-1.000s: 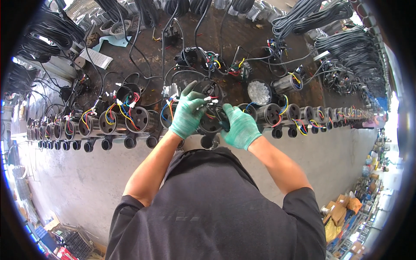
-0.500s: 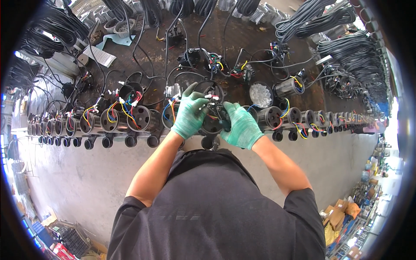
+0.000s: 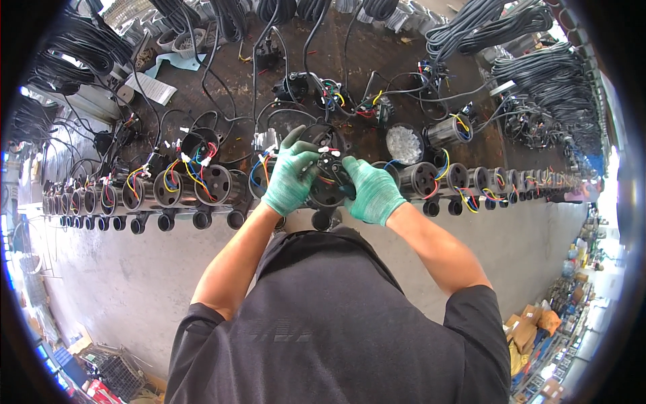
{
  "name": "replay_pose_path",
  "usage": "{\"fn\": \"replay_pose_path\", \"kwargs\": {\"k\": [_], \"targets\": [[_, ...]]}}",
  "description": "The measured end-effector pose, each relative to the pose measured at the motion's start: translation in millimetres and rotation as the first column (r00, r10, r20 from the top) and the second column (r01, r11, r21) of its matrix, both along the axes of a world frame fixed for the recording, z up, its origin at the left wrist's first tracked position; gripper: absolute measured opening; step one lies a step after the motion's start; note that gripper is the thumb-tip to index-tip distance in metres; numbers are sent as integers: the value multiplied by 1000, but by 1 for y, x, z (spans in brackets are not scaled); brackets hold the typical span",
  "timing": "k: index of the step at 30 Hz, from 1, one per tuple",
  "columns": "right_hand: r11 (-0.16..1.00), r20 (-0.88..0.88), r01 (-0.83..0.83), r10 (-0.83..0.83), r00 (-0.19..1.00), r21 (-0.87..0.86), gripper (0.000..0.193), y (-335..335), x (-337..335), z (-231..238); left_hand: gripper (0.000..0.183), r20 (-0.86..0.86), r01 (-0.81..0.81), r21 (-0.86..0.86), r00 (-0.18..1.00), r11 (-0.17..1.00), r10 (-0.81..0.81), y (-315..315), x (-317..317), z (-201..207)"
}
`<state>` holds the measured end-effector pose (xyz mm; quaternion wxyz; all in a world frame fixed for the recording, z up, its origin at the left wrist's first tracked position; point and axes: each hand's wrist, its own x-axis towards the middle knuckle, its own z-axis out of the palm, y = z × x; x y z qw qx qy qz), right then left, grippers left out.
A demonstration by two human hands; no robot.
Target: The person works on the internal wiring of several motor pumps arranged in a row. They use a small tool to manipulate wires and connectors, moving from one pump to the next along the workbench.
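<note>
while the green-gloved right hand grips the right edge of a black round fitting at the centre of the frame, the green-gloved left hand curls its fingers at the fitting's left side — whether they pinch it, i cannot tell. white wire connectors show just above the fitting. a dark round tub of clear pieces stands right of centre — coiled black cables fill the upper right.

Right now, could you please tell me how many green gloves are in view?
2: one glove on the left hand, left of the black part; another on the right hand, at that part's right side. Others may be hidden from view.
</note>
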<state>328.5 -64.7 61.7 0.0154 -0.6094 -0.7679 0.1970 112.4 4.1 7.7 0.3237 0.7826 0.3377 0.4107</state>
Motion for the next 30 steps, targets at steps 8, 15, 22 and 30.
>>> {"fn": "replay_pose_path", "kwargs": {"k": [8,15,22,30], "targets": [[999,91,-32,29,995,31,78,3,4,10,31,2,1,-16,1000,1000,-1,0,2,-1],[998,244,-44,32,969,43,87,-7,7,76,35,-68,-49,63,996,997,53,-8,14,8],[997,190,-34,20,982,68,91,-12,18,73,33,-95,-28,-43,995,999,24,-8,13,4],[997,76,-71,71,995,-8,101,-13,26,62,24,-158,-68,-39,986,997,61,-8,13,4]]}}
